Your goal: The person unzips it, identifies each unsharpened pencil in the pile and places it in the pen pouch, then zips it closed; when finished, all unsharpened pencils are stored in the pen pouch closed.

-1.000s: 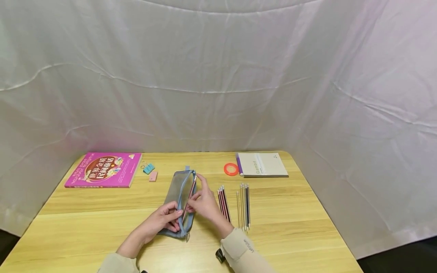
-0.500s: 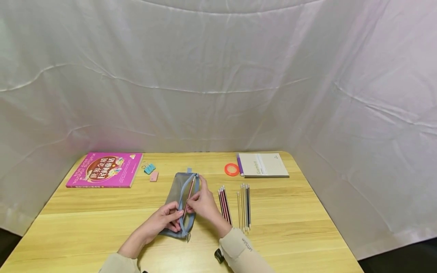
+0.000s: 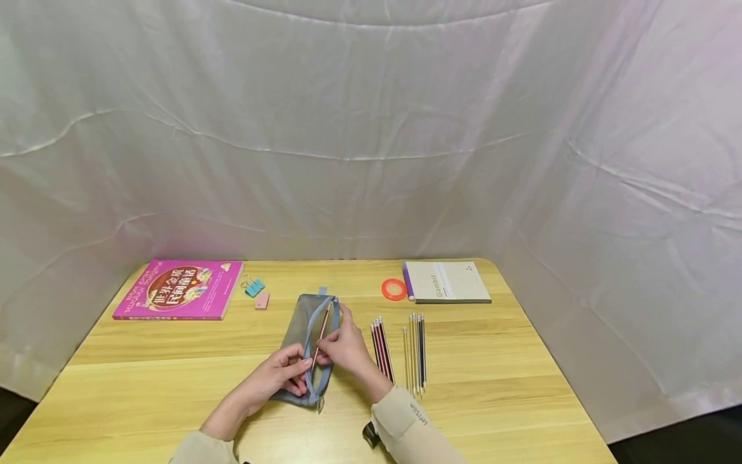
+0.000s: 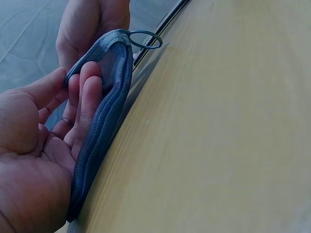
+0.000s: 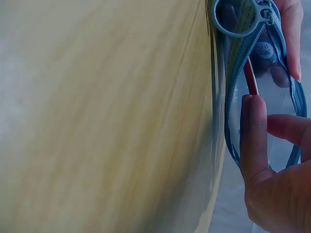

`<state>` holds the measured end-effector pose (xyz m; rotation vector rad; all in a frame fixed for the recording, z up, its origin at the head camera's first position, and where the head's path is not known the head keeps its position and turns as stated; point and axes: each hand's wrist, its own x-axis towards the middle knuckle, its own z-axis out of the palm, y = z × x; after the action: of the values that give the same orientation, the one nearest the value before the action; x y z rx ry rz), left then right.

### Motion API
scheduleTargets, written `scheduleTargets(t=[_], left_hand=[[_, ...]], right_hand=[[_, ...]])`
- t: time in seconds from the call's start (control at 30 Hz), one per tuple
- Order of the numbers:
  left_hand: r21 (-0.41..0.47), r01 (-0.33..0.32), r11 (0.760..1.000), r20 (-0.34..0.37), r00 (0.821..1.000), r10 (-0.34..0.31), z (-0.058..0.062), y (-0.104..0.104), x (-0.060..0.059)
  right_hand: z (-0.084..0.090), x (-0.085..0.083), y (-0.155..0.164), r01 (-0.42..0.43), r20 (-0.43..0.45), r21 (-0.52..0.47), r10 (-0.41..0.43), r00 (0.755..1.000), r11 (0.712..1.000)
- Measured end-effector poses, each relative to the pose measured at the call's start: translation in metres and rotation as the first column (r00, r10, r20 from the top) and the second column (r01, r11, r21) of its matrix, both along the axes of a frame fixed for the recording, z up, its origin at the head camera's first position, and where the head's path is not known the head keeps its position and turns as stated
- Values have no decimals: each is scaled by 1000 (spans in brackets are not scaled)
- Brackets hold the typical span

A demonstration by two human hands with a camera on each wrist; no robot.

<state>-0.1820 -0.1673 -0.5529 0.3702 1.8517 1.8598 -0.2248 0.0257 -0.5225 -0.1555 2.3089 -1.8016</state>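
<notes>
In the head view a grey mesh pencil case (image 3: 295,325) with a blue zipper lies unzipped on the table. My left hand (image 3: 278,374) grips the left edge of its opening, thumb on the rim. In the left wrist view, fingers (image 4: 90,102) of that hand reach inside the case's rim. A red-striped pencil (image 3: 324,322) slants within the opening, pinched by my right hand (image 3: 348,348) between thumb and fingers. The right wrist view shows the pencil (image 5: 250,77) above the thumb; its lower end is hidden. A ring zipper pull (image 5: 231,34) hangs at the case's near end.
Right of the case lie several red-and-black pencils (image 3: 381,348) and several plain and dark pencils (image 3: 417,351). Behind them are an orange tape roll (image 3: 385,290), a purple marker (image 3: 408,283) and a notebook (image 3: 455,280). Further left: pink eraser (image 3: 262,301), blue binder clips (image 3: 254,287), pink book (image 3: 180,290).
The pencil has shifted slightly from the opening's right side toward its middle, and the opening looks a little wider. Both hands keep their hold with hardly any movement.
</notes>
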Motion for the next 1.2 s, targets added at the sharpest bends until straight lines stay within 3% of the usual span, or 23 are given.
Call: scheduleTargets(t=[0.37, 0.63, 0.8, 0.93, 1.2], left_hand=[[1, -18, 1000, 7, 1000, 17, 1, -1, 1], [-42, -50, 998, -25, 998, 49, 8, 1, 1], [-49, -58, 997, -56, 997, 55, 13, 0, 1], [-36, -61, 998, -64, 996, 58, 15, -1, 0], [-21, -58, 998, -70, 996, 56, 15, -2, -1]], right_hand=[[10, 4, 9, -13, 35, -29, 14, 999, 999], [24, -5, 55, 15, 12, -55, -14, 1000, 998], [29, -13, 91, 71, 10, 0, -71, 997, 997], [21, -16, 115, 101, 2, 68, -102, 995, 993], [9, -13, 136, 57, 12, 169, -60, 998, 984]])
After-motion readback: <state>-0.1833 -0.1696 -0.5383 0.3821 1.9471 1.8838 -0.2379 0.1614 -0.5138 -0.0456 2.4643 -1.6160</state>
